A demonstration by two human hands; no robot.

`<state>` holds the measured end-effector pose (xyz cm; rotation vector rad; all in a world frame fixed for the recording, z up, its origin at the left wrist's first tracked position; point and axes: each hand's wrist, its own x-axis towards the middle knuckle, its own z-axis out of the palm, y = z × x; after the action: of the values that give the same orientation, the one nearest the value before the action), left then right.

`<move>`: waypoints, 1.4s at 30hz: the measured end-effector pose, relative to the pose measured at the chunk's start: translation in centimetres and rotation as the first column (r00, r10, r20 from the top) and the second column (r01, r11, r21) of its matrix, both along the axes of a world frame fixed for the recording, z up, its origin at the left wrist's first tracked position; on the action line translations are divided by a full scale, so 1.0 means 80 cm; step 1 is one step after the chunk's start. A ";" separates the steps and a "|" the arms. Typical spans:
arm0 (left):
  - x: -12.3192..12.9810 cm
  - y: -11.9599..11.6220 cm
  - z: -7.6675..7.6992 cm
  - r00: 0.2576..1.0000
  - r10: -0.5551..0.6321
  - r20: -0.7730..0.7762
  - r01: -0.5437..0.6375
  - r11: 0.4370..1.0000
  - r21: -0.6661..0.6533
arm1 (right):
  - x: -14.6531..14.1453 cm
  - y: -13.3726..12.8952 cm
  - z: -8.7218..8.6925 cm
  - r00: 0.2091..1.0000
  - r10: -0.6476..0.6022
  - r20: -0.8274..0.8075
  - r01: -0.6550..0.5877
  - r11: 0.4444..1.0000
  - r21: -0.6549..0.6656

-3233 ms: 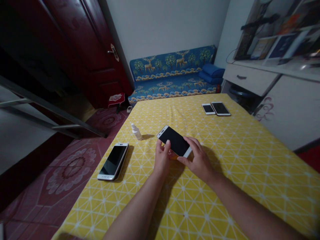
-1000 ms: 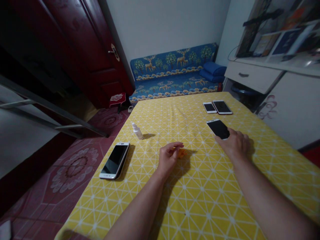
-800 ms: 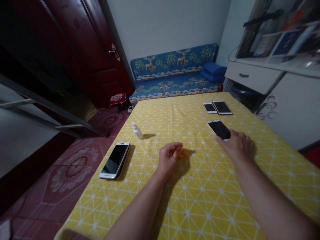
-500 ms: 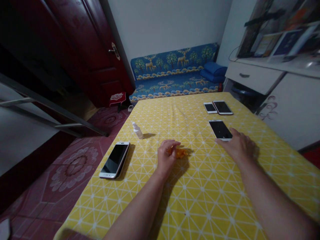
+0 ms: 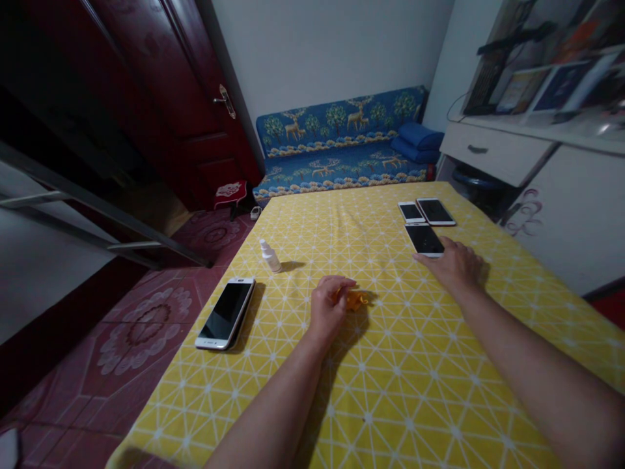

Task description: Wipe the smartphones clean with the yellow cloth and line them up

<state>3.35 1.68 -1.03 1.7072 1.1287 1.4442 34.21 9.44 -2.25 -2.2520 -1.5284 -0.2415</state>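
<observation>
My right hand (image 5: 455, 262) grips the near end of a white smartphone (image 5: 424, 240), thumb on one edge and fingers on the other. The phone lies flat on the table, its far end close against a smaller white phone (image 5: 411, 212). Beside that one is a larger phone (image 5: 436, 212) with a dark screen. My left hand (image 5: 331, 298) is closed around a crumpled orange cloth (image 5: 356, 300) above the table, part of it sticking out past the fingers. At the left, a white phone (image 5: 225, 314) rests on top of something dark, perhaps another phone.
A small white spray bottle (image 5: 270, 256) stands on the left part of the yellow patterned tablecloth (image 5: 390, 378). Beyond the table is a blue sofa (image 5: 336, 146). A white cabinet (image 5: 571, 208) stands at the right, a dark red door (image 5: 195, 98) at the left.
My right hand has pushed the white smartphone away from me, up to the small phone. My left hand with the orange cloth has hardly moved.
</observation>
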 end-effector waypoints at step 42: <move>0.000 0.000 -0.005 0.997 -0.031 -0.073 0.027 0.998 -0.057 | 0.036 0.058 0.002 0.962 -0.079 -0.261 0.062 0.995 -0.072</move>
<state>3.35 1.67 -1.45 1.7433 1.1678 1.3300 37.09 14.08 -2.07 -2.2822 -1.3348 0.0865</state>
